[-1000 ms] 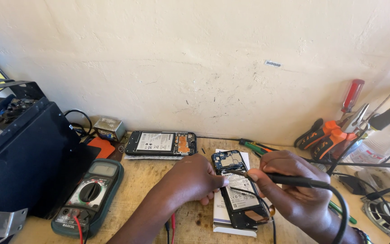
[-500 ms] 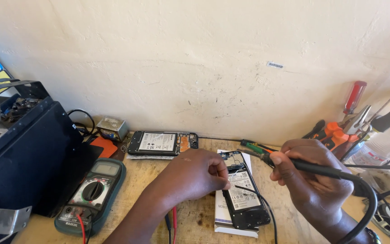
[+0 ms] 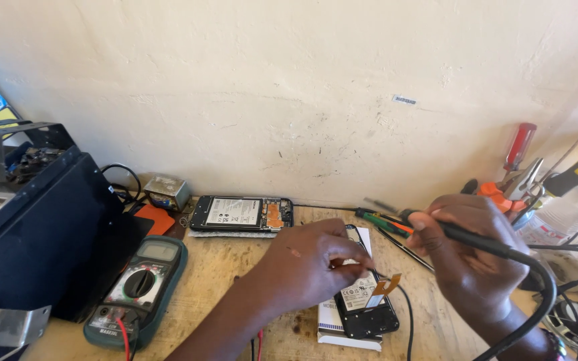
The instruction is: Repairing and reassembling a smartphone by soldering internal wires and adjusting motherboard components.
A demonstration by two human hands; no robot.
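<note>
The opened phone (image 3: 364,301), light and likely fragile, best held by its edges, lies on a white box (image 3: 332,326) under the left hand (image 3: 309,264), fingers pinched at it, while the right hand (image 3: 471,264) grips a soldering iron (image 3: 476,237) beside 1 multimeter (image 3: 138,287).

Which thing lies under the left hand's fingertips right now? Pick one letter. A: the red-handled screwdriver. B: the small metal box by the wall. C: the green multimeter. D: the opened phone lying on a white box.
D: the left hand presses on the opened phone that lies on the white box, while the green multimeter sits apart to the left, untouched.
</note>
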